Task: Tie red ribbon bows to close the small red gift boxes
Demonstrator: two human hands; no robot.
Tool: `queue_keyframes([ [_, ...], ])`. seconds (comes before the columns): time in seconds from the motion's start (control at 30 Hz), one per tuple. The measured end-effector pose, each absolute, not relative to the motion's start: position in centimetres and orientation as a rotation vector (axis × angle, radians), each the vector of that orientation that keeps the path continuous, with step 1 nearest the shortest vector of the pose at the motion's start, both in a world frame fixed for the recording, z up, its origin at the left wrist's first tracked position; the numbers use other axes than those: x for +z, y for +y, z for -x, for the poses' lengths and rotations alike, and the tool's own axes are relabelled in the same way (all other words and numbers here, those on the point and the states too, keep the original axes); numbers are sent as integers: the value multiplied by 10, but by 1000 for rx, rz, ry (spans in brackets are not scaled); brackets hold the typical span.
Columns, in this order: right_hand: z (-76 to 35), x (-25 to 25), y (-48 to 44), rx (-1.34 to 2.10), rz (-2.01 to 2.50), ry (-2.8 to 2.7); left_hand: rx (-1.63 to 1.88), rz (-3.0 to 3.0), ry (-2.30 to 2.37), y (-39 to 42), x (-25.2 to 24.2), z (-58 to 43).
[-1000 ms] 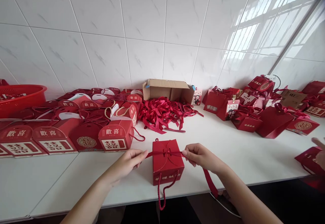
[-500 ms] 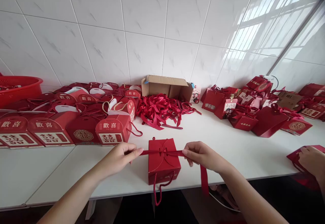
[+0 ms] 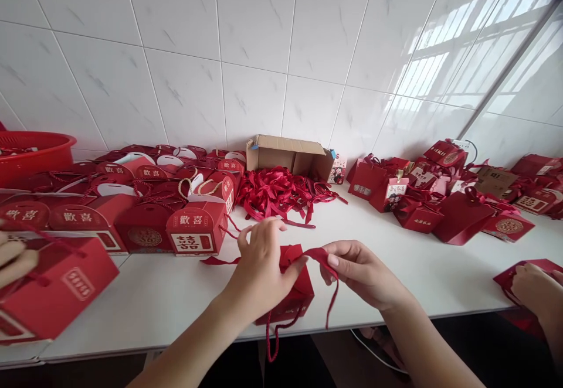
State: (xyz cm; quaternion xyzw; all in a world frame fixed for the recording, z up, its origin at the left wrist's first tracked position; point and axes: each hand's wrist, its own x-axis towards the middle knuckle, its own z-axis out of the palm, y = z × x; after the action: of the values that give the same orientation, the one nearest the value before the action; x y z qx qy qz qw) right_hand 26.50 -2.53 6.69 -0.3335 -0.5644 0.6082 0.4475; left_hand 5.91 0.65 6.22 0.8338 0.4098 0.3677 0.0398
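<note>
A small red box [image 3: 304, 294] stands near the table's front edge, its twisted cord handle [image 3: 276, 341] hanging over the front. My right hand [image 3: 352, 268] pinches a red ribbon [image 3: 317, 254] just right of the box, and the ribbon's end dangles below the fingers. My left hand [image 3: 264, 262] reaches over the box and covers its left part; its thumb and a finger meet the ribbon at the box's top. Another stretch of ribbon lies on the table to the left of my left hand.
Rows of red boxes [image 3: 191, 227] fill the left, by a red basket [image 3: 39, 147]. Behind are a ribbon heap [image 3: 281, 191] and an open carton [image 3: 290, 145]. More boxes [image 3: 420, 215] stand right. Other people's hands hold boxes at far left [image 3: 57, 294] and far right.
My left hand has let go of the ribbon's left end and moved right, over the box. My right hand has raised its ribbon into a bend. A person's hand with a red box has appeared at left.
</note>
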Motion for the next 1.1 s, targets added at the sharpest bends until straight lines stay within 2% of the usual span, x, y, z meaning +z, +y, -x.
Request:
queue_keyframes([
  [0.1, -267, 65, -27, 1372, 1019, -1489, 1317, -2535, 1359, 14, 61, -58],
  [0.23, -256, 57, -19, 1165, 1208, -1677, 1330, -2520, 1397, 18, 61, -53],
  [0.47, -222, 47, -6, 892, 1088, -1767, 1149, -2440, 1319, 7, 64, -44],
  [0.63, -223, 40, -6, 705, 1082, -1718, 984, -2135, 1291, 10, 49, -8],
  [0.73, -223, 36, -7, 696, 1077, -1738, 984, -1941, 1356, 25, 37, 0],
  [0.87, -221, 34, -9, 714, 1049, -1770, 758, -1810, 1206, 41, 31, -3],
  [1.0, -217, 35, -11, 808, 1019, -1755, 610, -1757, 1108, 40, 33, 2],
  [1.1, -211, 36, -10, 864, 1098, -1636, 643, -1718, 1079, 32, 44, 11],
])
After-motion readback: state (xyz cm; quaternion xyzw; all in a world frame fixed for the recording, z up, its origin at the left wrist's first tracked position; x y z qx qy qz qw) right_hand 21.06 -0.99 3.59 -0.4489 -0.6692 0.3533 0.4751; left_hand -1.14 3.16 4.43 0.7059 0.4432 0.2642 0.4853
